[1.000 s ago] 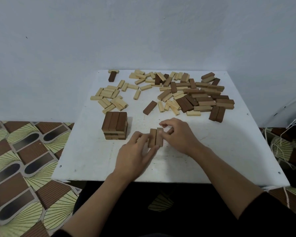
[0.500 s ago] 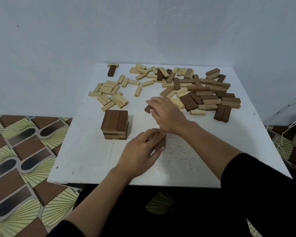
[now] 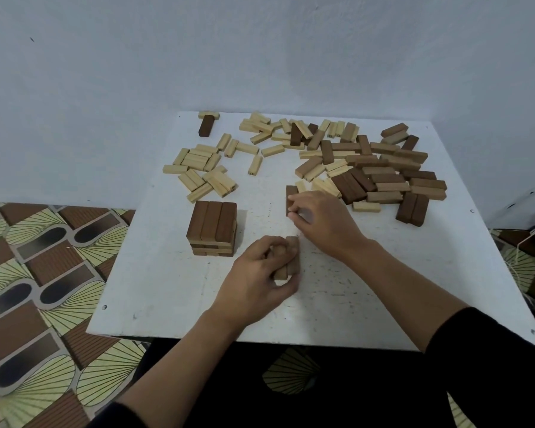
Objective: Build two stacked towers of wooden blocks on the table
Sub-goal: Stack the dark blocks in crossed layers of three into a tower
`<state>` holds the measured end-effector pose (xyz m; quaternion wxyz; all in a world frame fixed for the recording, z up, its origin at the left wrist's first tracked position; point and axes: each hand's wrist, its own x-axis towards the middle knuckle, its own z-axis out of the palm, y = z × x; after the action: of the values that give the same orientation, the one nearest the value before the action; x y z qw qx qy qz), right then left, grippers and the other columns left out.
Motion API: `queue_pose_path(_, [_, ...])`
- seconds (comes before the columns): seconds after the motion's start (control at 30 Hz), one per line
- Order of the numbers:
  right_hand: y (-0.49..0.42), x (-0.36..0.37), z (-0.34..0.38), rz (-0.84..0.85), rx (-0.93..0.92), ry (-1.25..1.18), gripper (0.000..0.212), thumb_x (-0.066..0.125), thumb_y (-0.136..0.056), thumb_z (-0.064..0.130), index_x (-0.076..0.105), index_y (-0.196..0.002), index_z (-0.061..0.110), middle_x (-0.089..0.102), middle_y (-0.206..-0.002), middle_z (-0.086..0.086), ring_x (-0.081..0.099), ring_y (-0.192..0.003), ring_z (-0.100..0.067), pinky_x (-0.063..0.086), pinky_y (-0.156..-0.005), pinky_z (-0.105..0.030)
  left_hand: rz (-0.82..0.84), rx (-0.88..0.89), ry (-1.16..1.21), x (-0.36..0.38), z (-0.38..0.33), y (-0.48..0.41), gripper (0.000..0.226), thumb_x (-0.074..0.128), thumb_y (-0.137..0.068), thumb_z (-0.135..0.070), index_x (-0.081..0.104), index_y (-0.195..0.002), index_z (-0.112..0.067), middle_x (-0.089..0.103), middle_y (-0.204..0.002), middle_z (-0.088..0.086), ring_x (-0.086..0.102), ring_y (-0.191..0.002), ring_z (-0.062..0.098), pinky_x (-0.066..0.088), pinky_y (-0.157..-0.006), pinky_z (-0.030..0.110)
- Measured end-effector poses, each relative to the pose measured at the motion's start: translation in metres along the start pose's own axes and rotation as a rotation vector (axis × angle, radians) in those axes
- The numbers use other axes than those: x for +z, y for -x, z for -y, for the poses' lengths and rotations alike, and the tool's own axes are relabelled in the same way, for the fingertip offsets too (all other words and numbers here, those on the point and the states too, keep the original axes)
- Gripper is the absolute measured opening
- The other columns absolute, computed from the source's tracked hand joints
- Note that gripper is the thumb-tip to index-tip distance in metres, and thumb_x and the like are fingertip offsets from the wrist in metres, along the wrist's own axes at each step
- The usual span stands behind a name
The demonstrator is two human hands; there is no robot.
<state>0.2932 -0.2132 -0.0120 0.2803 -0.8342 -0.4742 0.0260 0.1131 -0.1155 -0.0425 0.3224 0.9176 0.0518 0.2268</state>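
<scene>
Base blocks (image 3: pixel 293 254) of tower two sit gripped in my left hand (image 3: pixel 257 282); my right hand (image 3: pixel 322 220) pinches a brown block (image 3: pixel 291 193), likely seated alongside next.

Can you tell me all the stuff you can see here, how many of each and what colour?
table: one, white, middle of the view, against the wall
tower: one, dark brown, three blocks across the top, left part of the table
pair of blocks: two, brown, side by side, near middle of the table
single block: one, brown, just past the pair
pale blocks: many, cream, loose behind the tower
mixed pile: many, cream and brown, back right of the table
floor mat: one, brown, green and black pattern, left of the table
wall: one, pale grey, behind everything
left hand: one, grips the pair of blocks
right hand: one, pinches the single block
</scene>
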Motion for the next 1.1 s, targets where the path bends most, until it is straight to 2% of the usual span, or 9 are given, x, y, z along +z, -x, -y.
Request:
queue_pose_path(0.1, [0.009, -0.005, -0.007, -0.022, -0.024, -0.006, 0.006, 0.071, -0.088, 0.009, 0.075, -0.092, 0.010, 0.073, -0.117, -0.004, 0.061, -0.121, -0.019, 0.044, -0.107, -0.037, -0.006, -0.002, 0.004, 0.001, 0.000, 0.001, 0.034, 0.080, -0.085, -0.029, 0.076, -0.116, -0.014, 0.060, -0.121, -0.003, 0.049, -0.095, -0.003, 0.046, -0.083, 0.011])
queue_pose_path(0.2, [0.024, -0.009, -0.009, -0.031, -0.055, -0.015, 0.008, 0.072, -0.085, 0.005, 0.076, -0.092, 0.010, 0.074, -0.114, -0.004, 0.063, -0.117, -0.017, 0.046, -0.106, -0.038, -0.017, -0.007, 0.011, 0.001, 0.001, 0.001, 0.035, 0.080, -0.084, -0.029, 0.076, -0.116, -0.014, 0.059, -0.121, -0.002, 0.050, -0.091, -0.001, 0.051, -0.080, 0.018])
queue_pose_path(0.37, [0.056, -0.016, -0.007, -0.060, -0.026, -0.087, 0.016, 0.077, -0.082, 0.004, 0.078, -0.096, 0.009, 0.074, -0.114, -0.003, 0.065, -0.111, -0.010, 0.051, -0.100, -0.032, 0.006, -0.047, 0.033, -0.001, 0.000, 0.001, 0.037, 0.079, -0.085, -0.034, 0.075, -0.118, -0.019, 0.055, -0.128, -0.002, 0.053, -0.089, 0.003, 0.053, -0.081, 0.020])
queue_pose_path(0.53, [0.077, -0.017, 0.002, -0.022, -0.018, -0.179, 0.019, 0.082, -0.077, 0.007, 0.079, -0.095, 0.013, 0.076, -0.110, 0.002, 0.067, -0.108, -0.005, 0.053, -0.097, -0.026, 0.010, -0.120, 0.054, -0.003, 0.001, -0.002, 0.041, 0.084, -0.080, -0.035, 0.073, -0.117, -0.022, 0.057, -0.132, -0.001, 0.062, -0.103, 0.010, 0.053, -0.088, 0.021])
queue_pose_path(0.67, [0.086, -0.017, 0.007, -0.005, -0.008, -0.218, 0.019, 0.084, -0.077, 0.015, 0.080, -0.095, 0.015, 0.076, -0.108, 0.006, 0.067, -0.106, -0.003, 0.055, -0.095, -0.030, 0.008, -0.112, 0.051, -0.004, 0.000, -0.003, 0.045, 0.086, -0.078, -0.032, 0.071, -0.118, -0.015, 0.060, -0.127, 0.001, 0.059, -0.114, 0.006, 0.044, -0.094, 0.009])
queue_pose_path(0.8, [0.084, -0.020, 0.006, 0.022, 0.020, -0.308, 0.036, 0.085, -0.076, 0.022, 0.075, -0.111, 0.018, 0.070, -0.114, 0.009, 0.063, -0.106, -0.004, 0.054, -0.086, -0.024, 0.050, -0.113, 0.064, -0.008, 0.002, -0.004, 0.061, 0.087, -0.077, -0.043, 0.066, -0.127, -0.015, 0.059, -0.130, -0.004, 0.055, -0.114, 0.003, 0.041, -0.094, 0.008])
queue_pose_path(0.93, [0.075, -0.019, 0.000, 0.141, 0.068, -0.262, 0.066, 0.086, -0.074, 0.036, 0.062, -0.135, 0.027, 0.047, -0.139, 0.016, 0.045, -0.123, -0.001, 0.043, -0.088, -0.012, 0.098, -0.103, 0.047, -0.008, 0.003, -0.006, 0.071, 0.084, -0.076, -0.051, 0.061, -0.134, -0.018, 0.057, -0.133, -0.008, 0.054, -0.114, 0.002, 0.041, -0.092, 0.008])
queue_pose_path(1.03, [0.066, -0.019, -0.004, 0.227, 0.079, -0.245, 0.078, 0.088, -0.072, 0.038, 0.055, -0.142, 0.023, 0.049, -0.140, 0.014, 0.045, -0.121, -0.002, 0.039, -0.085, -0.008, 0.107, -0.092, 0.062, -0.009, 0.003, -0.007, 0.069, 0.083, -0.079, -0.048, 0.060, -0.137, -0.018, 0.058, -0.131, -0.009, 0.057, -0.108, 0.005, 0.047, -0.088, 0.014])
queue_pose_path(1.1, [0.060, -0.021, -0.007, 0.242, 0.074, -0.264, 0.078, 0.091, -0.069, 0.036, 0.059, -0.139, 0.019, 0.054, -0.134, 0.013, 0.050, -0.115, -0.001, 0.040, -0.081, -0.005, 0.116, -0.099, 0.077, -0.010, 0.002, -0.008, 0.067, 0.084, -0.079, -0.043, 0.058, -0.137, -0.020, 0.059, -0.127, -0.011, 0.058, -0.100, 0.009, 0.049, -0.083, 0.021])
